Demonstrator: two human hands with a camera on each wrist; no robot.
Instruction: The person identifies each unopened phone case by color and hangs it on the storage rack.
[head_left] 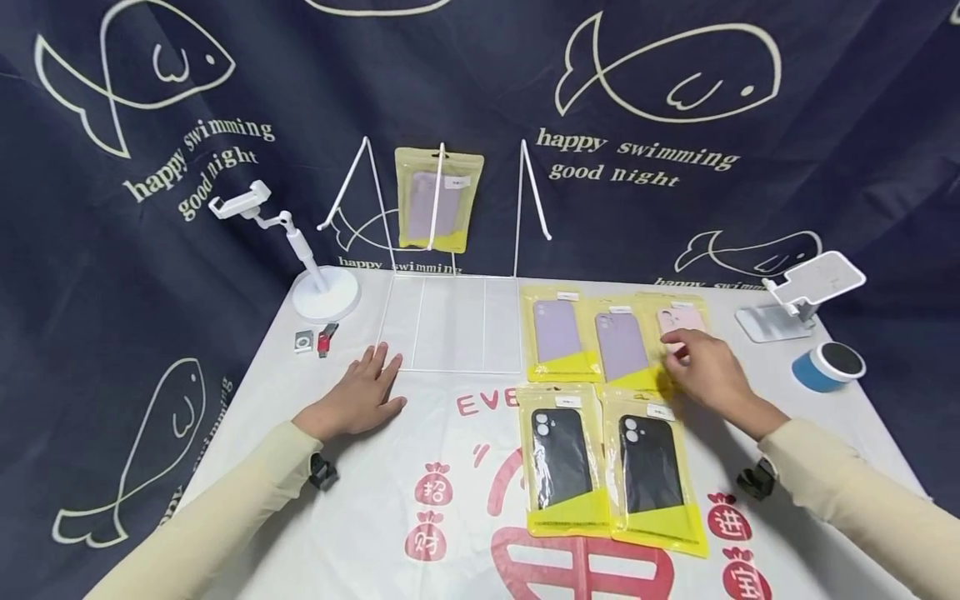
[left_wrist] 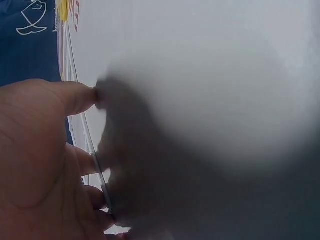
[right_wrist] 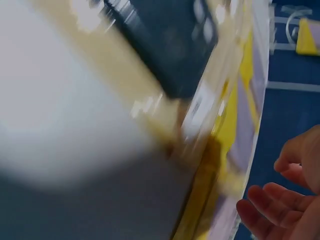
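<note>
My left hand [head_left: 360, 393] lies flat with fingers spread, fingertips at the front left corner of a white wire rack's base [head_left: 457, 371]. My right hand [head_left: 708, 372] hovers over a bagged pink phone case [head_left: 678, 316], partly covering its bag. In the right wrist view the fingers [right_wrist: 270, 205] are loosely bent, with nothing between them. Beside the pink one lie two bagged purple phone cases [head_left: 557, 330] [head_left: 621, 343]. Nearer to me are two bagged black phone cases [head_left: 561, 458] [head_left: 651, 463]. Another bagged purple case [head_left: 433, 204] hangs on the rack's middle hook.
A white phone stand [head_left: 325, 296] stands at the back left, with a small silver clip device [head_left: 303, 342] and a red USB stick [head_left: 325, 342] before it. Another phone stand [head_left: 813, 283] and a blue round container [head_left: 823, 368] are on the right. A dark fish-print curtain [head_left: 480, 92] hangs behind.
</note>
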